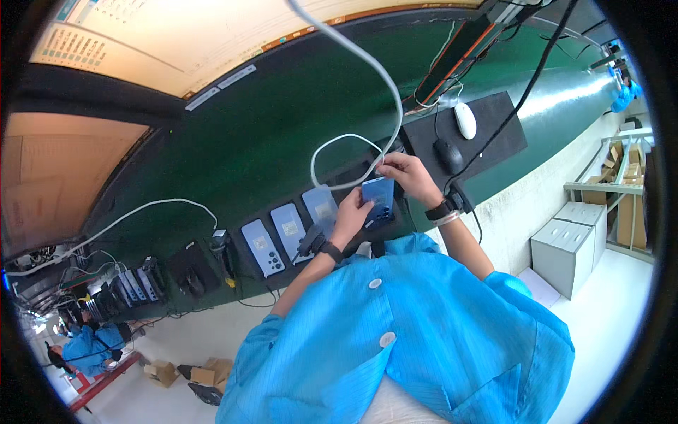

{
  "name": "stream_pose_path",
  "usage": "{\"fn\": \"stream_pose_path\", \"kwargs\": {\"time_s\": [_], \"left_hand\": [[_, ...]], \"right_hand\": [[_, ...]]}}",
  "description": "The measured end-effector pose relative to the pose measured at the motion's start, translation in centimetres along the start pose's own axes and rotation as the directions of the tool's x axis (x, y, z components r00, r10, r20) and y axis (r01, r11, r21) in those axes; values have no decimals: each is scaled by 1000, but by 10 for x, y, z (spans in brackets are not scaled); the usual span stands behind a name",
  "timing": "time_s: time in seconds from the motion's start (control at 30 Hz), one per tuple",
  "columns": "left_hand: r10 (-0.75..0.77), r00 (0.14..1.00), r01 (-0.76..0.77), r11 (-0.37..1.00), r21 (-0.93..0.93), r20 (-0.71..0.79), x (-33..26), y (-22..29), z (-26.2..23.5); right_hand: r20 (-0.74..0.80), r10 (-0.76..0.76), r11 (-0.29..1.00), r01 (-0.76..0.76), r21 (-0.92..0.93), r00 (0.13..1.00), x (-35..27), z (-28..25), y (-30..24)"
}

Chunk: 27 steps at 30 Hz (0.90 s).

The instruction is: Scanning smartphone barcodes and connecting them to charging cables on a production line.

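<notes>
Pinching tight with the fingers of the right hand (415,180), apparently on the end of a white cable (400,109), right at the far edge of a blue phone (381,192)! Steadying that phone in the left hand (349,220), thumb across its back, just above the worktop (233,159), camera rings toward the body. Mid-step, to judge by that close contact; can't tell whether plugged in or apart, with the tip hidden.

Out leftward, to three more phones: near one (320,205), middle one (287,225), far one (261,247), all flat, backs up, with no cable seen at any. Finished with or waiting? Impossible to say from here.

Now for obstacles! Looping close beside the near phone, that same cable, and easily snagged, at a guess. Blocking part of the middle phone from view, a dark block (308,242) by the left wrist. Sweeping down toward the right wrist, a black cable (540,71).

Farther right, on to a dark mat (503,120) with a white mouse (465,121) and a black mouse (448,154). Beyond the worktop, past grey cabinets (563,247); up top, under a big lit screen (169,42).
</notes>
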<state>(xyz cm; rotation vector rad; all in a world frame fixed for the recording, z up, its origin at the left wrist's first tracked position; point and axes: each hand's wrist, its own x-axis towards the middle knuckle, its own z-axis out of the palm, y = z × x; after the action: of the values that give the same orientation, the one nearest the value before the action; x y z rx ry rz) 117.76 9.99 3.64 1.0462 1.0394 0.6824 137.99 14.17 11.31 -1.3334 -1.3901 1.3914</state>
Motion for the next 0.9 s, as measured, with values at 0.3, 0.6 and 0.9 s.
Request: {"fn": "stream_pose_path", "kwargs": {"time_s": [0.3, 0.6, 0.9], "left_hand": [[121, 992, -119, 991, 59, -25, -17, 23, 8], [165, 985, -161, 983, 92, -46, -25, 14, 6], [171, 985, -167, 963, 213, 1, -26, 4, -2]], "right_hand": [[61, 66, 998, -66, 0, 996, -19, 6, -14], [58, -10, 999, 8, 47, 998, -34, 6, -12], [86, -103, 986, 114, -125, 991, -37, 12, -6]]}}
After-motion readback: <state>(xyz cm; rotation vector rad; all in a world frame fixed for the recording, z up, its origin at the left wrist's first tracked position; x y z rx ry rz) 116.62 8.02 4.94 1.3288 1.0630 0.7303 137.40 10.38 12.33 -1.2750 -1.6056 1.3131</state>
